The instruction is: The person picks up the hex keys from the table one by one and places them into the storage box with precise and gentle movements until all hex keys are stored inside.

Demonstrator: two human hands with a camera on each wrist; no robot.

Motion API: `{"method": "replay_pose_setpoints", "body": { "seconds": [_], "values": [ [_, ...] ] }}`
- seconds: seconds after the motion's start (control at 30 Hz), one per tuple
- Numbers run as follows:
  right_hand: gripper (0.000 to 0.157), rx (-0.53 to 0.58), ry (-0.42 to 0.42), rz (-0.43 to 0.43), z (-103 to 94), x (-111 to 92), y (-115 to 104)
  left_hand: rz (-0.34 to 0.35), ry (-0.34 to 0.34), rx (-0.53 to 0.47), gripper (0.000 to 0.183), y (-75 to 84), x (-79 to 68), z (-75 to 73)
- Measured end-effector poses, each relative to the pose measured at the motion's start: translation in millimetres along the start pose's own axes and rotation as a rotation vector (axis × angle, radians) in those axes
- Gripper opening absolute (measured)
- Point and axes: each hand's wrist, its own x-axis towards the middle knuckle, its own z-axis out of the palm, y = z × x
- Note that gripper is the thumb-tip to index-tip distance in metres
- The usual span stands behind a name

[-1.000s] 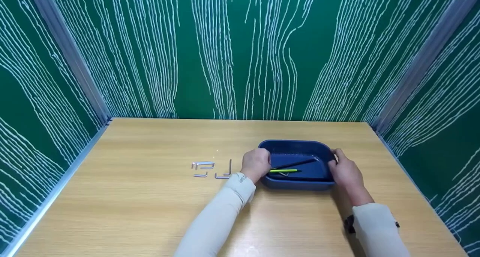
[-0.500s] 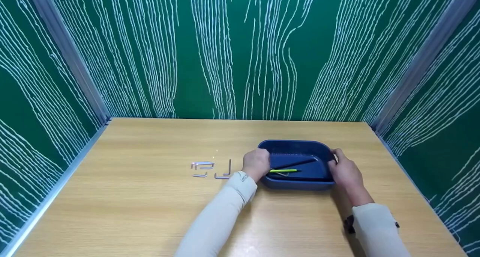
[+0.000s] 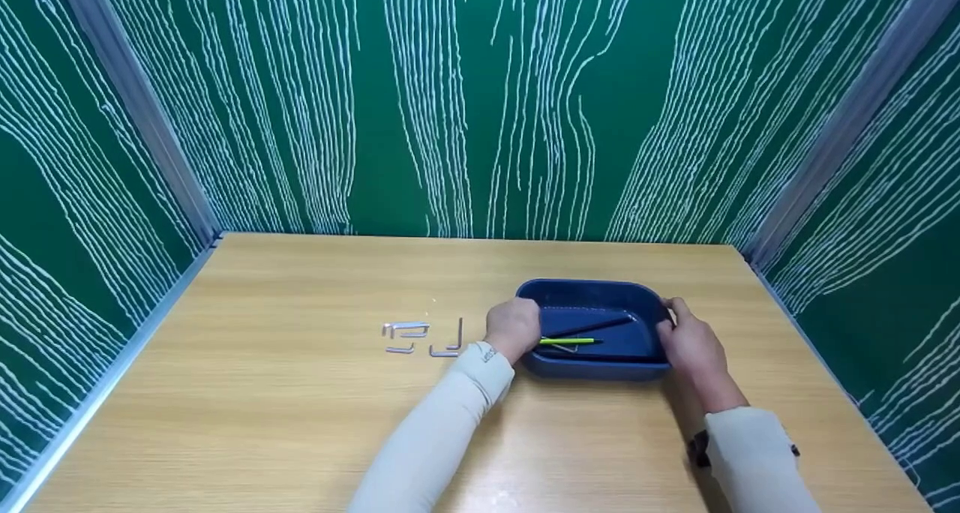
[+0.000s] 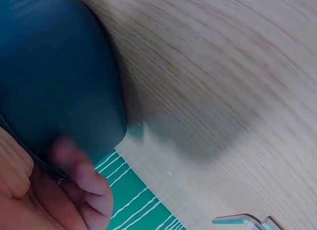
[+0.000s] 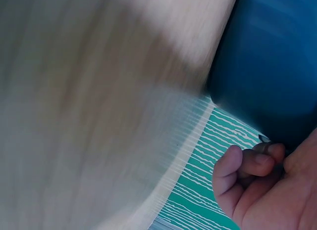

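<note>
A dark blue rectangular plastic bin [image 3: 600, 372] with rounded corners is on the wooden table, right of centre. My left hand [image 3: 513, 328] grips its left rim, fingers curled over the edge. At the opposite end my right hand [image 3: 694, 352] holds the right rim, thumb inside. Inside the bin lie a yellow-green pen [image 3: 571, 341], dark stick-like items [image 3: 600, 325] and a small metal piece, partly hidden by the left hand. In the left wrist view the bin's outer wall [image 4: 64, 76] is beside the curled fingers; the right wrist view shows its other end wall [image 5: 267, 57].
Several L-shaped hex keys [image 3: 409, 331] lie on the wooden table [image 3: 300, 423] left of the bin, close to the left hand. Green panels [image 3: 480, 123] with white wavy lines stand behind and on both sides, joined by metal corner posts [image 3: 142, 100].
</note>
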Motion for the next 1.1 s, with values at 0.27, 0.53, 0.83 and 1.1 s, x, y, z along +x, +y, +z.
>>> {"method": "replay_pose_setpoints", "body": {
  "seconds": [0.27,0.53,0.83,1.1],
  "values": [
    [0.042,0.018,-0.039,0.024,-0.7,0.1,-1.8,0.006,-0.016,0.007,0.02,-1.6,-0.3,0.3],
    [0.041,0.022,-0.026,0.024,-0.4,0.4,-1.5,0.023,-0.021,0.008,0.02,-2.8,0.1,-0.6],
    [0.042,0.02,-0.036,0.02,-0.8,-0.6,-0.5,0.036,0.018,0.014,0.02,-2.6,-2.0,-1.1],
    [0.043,0.023,-0.064,0.036,-0.4,0.5,-0.4,0.056,0.025,-0.038,0.018,-6.9,-0.7,2.9]
  ]
}}
